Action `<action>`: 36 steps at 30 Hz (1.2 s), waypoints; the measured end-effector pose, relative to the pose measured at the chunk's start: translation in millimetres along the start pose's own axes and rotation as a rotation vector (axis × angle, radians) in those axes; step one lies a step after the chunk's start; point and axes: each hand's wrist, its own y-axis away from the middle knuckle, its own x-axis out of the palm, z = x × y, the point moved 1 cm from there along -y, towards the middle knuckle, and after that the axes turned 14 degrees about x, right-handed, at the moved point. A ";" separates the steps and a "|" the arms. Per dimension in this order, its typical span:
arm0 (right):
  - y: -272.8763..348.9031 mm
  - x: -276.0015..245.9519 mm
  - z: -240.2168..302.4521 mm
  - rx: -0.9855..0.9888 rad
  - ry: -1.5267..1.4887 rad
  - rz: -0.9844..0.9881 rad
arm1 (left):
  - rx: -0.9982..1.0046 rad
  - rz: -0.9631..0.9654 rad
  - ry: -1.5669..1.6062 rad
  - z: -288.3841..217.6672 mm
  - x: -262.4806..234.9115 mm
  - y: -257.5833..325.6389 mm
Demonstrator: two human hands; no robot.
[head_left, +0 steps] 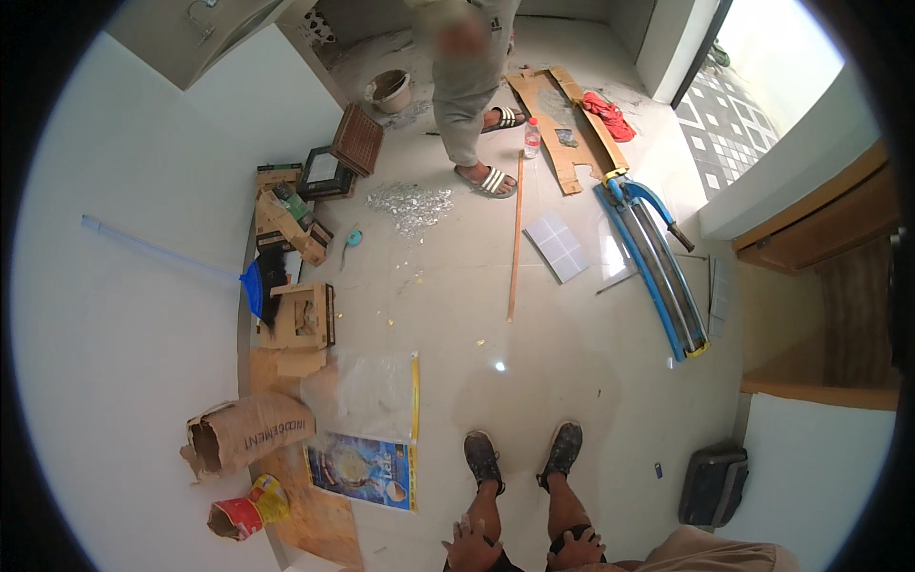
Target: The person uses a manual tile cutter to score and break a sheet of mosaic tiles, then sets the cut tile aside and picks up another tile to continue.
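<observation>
My left hand (472,546) rests on my left leg (485,515) near the knee, right hand (579,548) likewise on my right leg (564,500). Fingers on both loosely spread, lying flat. Nearest items: black case (715,484) off to my right by the wall, blue printed bag (358,471) lying flat on the floor (457,367) to my left; both well apart from my hands. Blue tile cutter (658,267) sits ahead-right, grey tile (558,247) to its left, then a wooden strip (516,248). Co-worker (462,105) stands beyond, striped sandals, beside a water bottle (532,139). Silvery scraps (412,207) scattered ahead-left.
</observation>
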 end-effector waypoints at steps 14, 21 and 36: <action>21.0 -35.8 1.4 -0.012 -0.065 0.112 | -0.040 0.080 0.046 8.1 -3.5 -5.1; -6.6 -20.6 -6.2 -0.048 -0.090 0.037 | -0.019 0.027 0.159 5.3 9.6 -7.7; 8.0 -29.5 -1.0 -0.014 0.025 0.073 | -0.092 0.037 0.072 2.9 13.9 -4.6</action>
